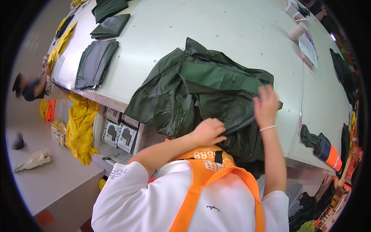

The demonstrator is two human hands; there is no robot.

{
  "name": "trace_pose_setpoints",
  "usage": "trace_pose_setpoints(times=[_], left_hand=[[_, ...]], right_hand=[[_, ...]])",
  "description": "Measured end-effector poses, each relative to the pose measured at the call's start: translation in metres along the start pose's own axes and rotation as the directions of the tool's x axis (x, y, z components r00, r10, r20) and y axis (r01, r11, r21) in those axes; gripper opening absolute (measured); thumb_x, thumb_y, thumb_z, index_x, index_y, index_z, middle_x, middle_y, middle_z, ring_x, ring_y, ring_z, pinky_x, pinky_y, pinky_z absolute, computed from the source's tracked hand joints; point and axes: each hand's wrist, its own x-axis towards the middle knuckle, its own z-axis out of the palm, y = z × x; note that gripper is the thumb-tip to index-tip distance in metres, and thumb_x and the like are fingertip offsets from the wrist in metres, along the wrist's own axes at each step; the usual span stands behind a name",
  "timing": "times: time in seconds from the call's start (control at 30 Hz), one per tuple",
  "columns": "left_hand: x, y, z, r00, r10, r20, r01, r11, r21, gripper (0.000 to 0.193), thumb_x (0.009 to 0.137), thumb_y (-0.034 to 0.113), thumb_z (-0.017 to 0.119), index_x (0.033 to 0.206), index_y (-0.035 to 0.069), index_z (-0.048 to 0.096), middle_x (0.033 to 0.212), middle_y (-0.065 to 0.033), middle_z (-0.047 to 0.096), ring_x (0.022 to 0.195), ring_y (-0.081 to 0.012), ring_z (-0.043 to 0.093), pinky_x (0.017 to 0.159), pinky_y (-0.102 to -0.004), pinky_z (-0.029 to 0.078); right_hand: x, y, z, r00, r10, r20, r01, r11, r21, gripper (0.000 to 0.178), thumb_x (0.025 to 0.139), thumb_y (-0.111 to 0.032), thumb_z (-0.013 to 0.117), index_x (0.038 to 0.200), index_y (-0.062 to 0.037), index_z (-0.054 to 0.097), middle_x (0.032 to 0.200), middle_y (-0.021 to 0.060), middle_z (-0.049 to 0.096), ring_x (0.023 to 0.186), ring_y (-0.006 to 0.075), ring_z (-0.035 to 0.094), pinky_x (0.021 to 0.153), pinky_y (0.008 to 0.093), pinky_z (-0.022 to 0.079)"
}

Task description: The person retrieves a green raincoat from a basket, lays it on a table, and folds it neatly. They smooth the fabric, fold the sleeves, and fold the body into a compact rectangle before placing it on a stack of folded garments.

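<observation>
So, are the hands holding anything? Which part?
Can't tell. The dark green cloth has the left hand at its near side, right hand at its right edge.
</observation>
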Motion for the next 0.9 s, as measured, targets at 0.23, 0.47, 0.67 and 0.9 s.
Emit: trace_pose_setpoints(times=[0.23, 0.47, 0.67, 0.9], left_hand=[[0.011, -0.111, -0.050, 0.397, -0.861, -0.318, 0.658, 0.509, -0.555, 0.068, 0.078, 0.029, 0.072, 0.127, -0.008, 0.042, 0.114, -0.0187, 0.055, 0.100, -0.0297, 0.057, 0.087, -0.0372, 0.045], [0.042, -0.181, -0.073, 0.125, -0.989, -0.085, 0.425, 0.130, -0.896, 0.044, 0.074, -0.005, 0.061, 0.118, -0.005, 0.054, 0.106, -0.0149, 0.063, 0.093, -0.0255, 0.061, 0.081, -0.0350, 0.050], [0.060, -0.187, -0.108, 0.250, -0.966, -0.068, 0.426, 0.173, -0.888, 0.032, 0.083, 0.011, 0.067, 0.112, -0.001, 0.062, 0.099, -0.0094, 0.067, 0.090, -0.0166, 0.063, 0.076, -0.0270, 0.050], [0.105, -0.156, -0.124, 0.355, -0.893, -0.276, 0.581, 0.442, -0.683, 0.024, 0.078, 0.007, 0.064, 0.101, -0.002, 0.067, 0.085, -0.0050, 0.065, 0.073, -0.0095, 0.057, 0.066, -0.0211, 0.045]], right_hand=[[-0.114, -0.112, 0.054, 0.806, -0.154, 0.571, -0.025, 0.956, 0.293, 0.072, 0.082, -0.042, 0.063, 0.141, -0.0127, 0.036, 0.151, 0.0145, 0.022, 0.139, 0.0394, 0.016, 0.110, 0.0529, 0.020], [-0.131, -0.079, 0.048, 0.755, -0.251, 0.606, -0.160, 0.825, 0.542, 0.051, 0.087, -0.041, 0.057, 0.132, -0.0176, 0.050, 0.147, 0.0138, 0.029, 0.138, 0.0357, 0.019, 0.111, 0.0497, 0.017], [-0.085, 0.113, 0.010, 0.827, 0.535, 0.172, -0.471, 0.494, 0.731, 0.016, 0.089, -0.008, 0.055, 0.099, -0.0031, 0.067, 0.093, 0.0118, 0.068, 0.085, 0.0224, 0.065, 0.081, 0.0316, 0.050], [-0.200, 0.388, 0.062, 0.582, 0.812, 0.056, -0.755, 0.564, -0.335, 0.045, 0.088, -0.025, 0.059, 0.120, 0.0052, 0.053, 0.115, 0.0264, 0.057, 0.106, 0.0405, 0.054, 0.095, 0.0439, 0.042]])
